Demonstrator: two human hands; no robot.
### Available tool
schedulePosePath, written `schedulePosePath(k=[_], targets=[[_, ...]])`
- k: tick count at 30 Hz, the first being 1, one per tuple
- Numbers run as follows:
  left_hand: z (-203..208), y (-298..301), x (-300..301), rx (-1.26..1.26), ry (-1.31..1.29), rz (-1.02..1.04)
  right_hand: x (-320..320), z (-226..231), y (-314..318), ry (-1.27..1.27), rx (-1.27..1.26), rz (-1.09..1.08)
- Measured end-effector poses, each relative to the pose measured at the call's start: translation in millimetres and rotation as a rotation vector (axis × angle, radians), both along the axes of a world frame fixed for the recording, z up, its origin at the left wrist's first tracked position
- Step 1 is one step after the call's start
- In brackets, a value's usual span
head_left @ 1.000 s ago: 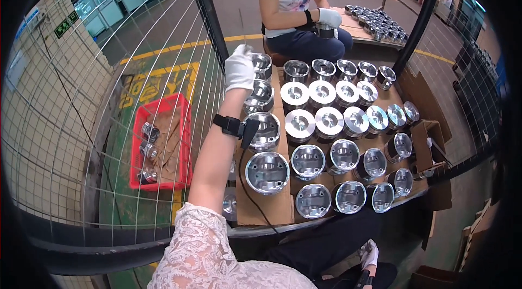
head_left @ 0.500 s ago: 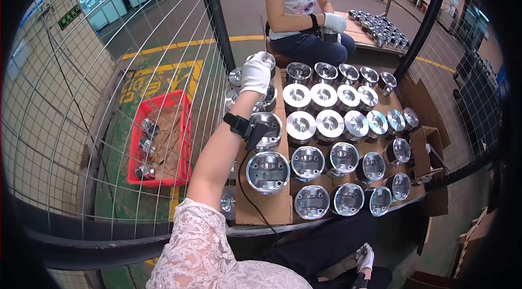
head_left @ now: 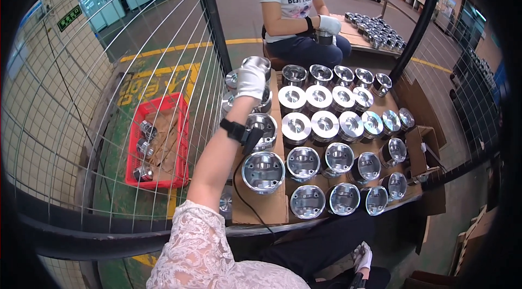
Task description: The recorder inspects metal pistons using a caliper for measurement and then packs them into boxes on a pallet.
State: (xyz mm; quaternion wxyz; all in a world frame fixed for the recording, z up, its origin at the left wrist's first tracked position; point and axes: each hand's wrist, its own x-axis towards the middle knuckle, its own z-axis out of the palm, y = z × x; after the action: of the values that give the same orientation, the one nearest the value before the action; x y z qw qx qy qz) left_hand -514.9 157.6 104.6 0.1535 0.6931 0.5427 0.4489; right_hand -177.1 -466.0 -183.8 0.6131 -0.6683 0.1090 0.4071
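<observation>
Rows of shiny metal pistons [head_left: 325,124] stand on a cardboard-covered table; some show a flat crown with a round bowl, others their hollow underside. My left hand [head_left: 251,82], in a white glove, is at the table's far left corner. Its fingers are closed at the near side of a piston [head_left: 258,62], partly hiding it. Other pistons under and beside the hand are partly covered. A large hollow-side-up piston [head_left: 263,172] stands nearer me. My right hand [head_left: 362,256], also gloved, rests low by my dark-trousered leg, fingers outstretched, with nothing seen in it.
A wire mesh fence [head_left: 109,142] and a black post [head_left: 211,11] border the left. Beyond it, a red crate [head_left: 185,164] holds a few pistons. Across the table a seated co-worker [head_left: 291,17] handles a piston. A cable [head_left: 251,204] trails from my left wrist.
My left hand has drawn slightly toward me and left, and more of the far piston's rim now shows. The whole view has shifted a little. My right hand stays low by my leg.
</observation>
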Motion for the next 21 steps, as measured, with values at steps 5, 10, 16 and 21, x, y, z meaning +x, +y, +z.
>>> schedulePosePath(k=[5, 10, 16, 21], targets=[[39, -24, -28, 0.013, -0.260, -0.047, 7, -12, -3, -0.014, 0.060, 0.035], [17, -32, -34, -0.070, -0.312, -0.025, 8, -18, 1, -0.004, 0.078, 0.079], [-1, -30, -29, -0.043, -0.327, -0.029, 4, -16, 3, -0.007, 0.041, 0.021], [6, -39, -19, -0.037, -0.334, -0.079, 2, -11, 3, -0.025, -0.002, 0.019]])
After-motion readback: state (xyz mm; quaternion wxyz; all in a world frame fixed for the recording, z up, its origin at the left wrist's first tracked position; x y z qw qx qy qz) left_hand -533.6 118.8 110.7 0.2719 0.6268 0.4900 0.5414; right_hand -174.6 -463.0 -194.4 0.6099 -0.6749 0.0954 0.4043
